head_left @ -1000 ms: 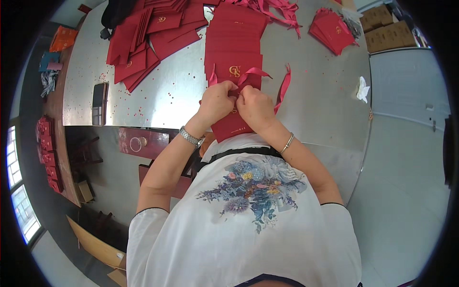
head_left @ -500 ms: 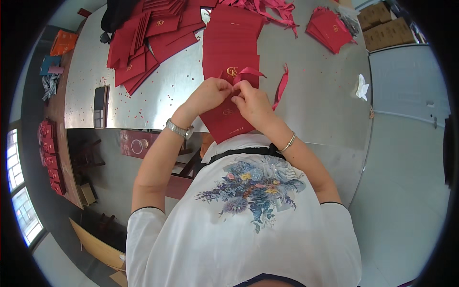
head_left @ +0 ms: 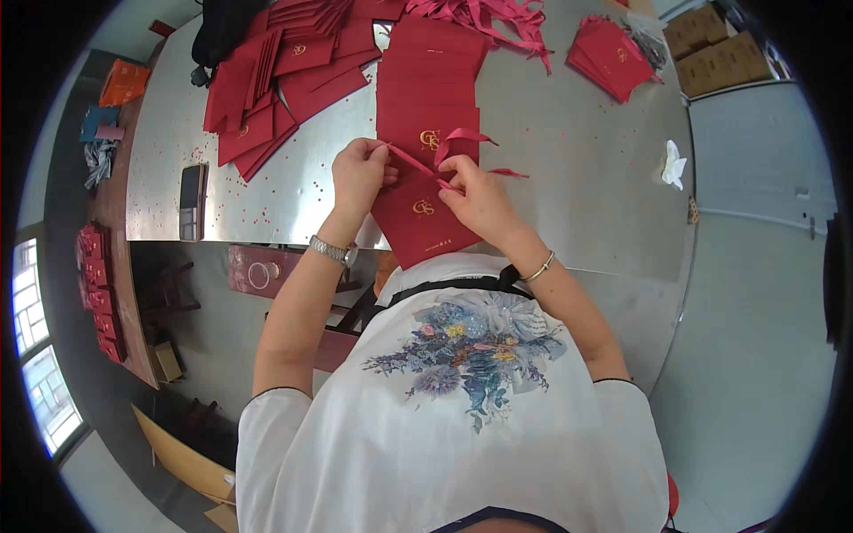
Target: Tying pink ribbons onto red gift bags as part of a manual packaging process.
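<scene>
A flat red envelope with gold print lies at the table's near edge, against my waist. Across its top runs a pinkish-red ribbon, stretched between my two hands. Fingertips of my left hand pinch the ribbon's far end, to the left of the envelope. My right hand closes on the ribbon close to its middle, over the envelope's right side; a loop and a loose tail stick out beside it. Beyond my hands, a long overlapping row of red envelopes reaches away from me.
A pile of red envelopes covers the far left of the metal table. Loose ribbons lie at the back, with a small envelope stack to their right. A phone rests at left, a crumpled tissue at right.
My left hand has moved left and slightly up, drawing the ribbon out straight. My right hand has shifted slightly right. The loose ribbon tail at right now lies lower and flatter.
</scene>
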A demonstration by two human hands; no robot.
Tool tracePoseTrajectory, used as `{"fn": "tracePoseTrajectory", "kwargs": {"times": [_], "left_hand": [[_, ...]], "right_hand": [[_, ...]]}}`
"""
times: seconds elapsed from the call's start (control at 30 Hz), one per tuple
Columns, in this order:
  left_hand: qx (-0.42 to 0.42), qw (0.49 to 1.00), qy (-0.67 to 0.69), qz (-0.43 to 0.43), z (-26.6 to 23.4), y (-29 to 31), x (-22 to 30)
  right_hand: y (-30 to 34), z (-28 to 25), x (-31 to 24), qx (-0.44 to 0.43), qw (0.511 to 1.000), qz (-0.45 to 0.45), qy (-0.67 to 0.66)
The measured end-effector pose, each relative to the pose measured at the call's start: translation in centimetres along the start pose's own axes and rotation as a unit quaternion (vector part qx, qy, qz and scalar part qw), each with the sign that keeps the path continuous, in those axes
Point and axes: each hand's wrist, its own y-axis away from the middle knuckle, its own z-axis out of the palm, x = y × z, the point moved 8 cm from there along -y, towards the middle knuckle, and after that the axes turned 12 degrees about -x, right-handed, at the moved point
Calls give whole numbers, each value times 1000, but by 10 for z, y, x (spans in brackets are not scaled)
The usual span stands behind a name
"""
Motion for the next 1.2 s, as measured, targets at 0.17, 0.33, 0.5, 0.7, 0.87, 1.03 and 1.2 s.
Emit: {"fn": "tracePoseTrajectory", "kwargs": {"times": [0.17, 0.33, 0.5, 0.7, 0.87, 1.03, 1.2], "left_hand": [[63, 994, -63, 61, -18, 6, 4], [-84, 897, -355, 248, 15, 51, 34], [-79, 931, -315, 166, 3, 45, 17], [-121, 951, -280, 47, -9, 34, 0], [-144, 963, -225, 32, -15, 31, -15], [-134, 962, -236, 20, -21, 37, -16], [-136, 965, -223, 9, -16, 47, -5]], "right_hand": [[0, -1, 1, -7, 1000, 4, 18], [5, -7, 8, -3, 999, 27, 41], [29, -27, 7, -72, 986, 7, 148], [85, -67, 48, -76, 995, 62, 15], [117, -71, 53, -51, 966, 68, -244], [117, -62, 24, -65, 913, -56, -399], [110, -58, -53, -97, 842, -119, -516]]}}
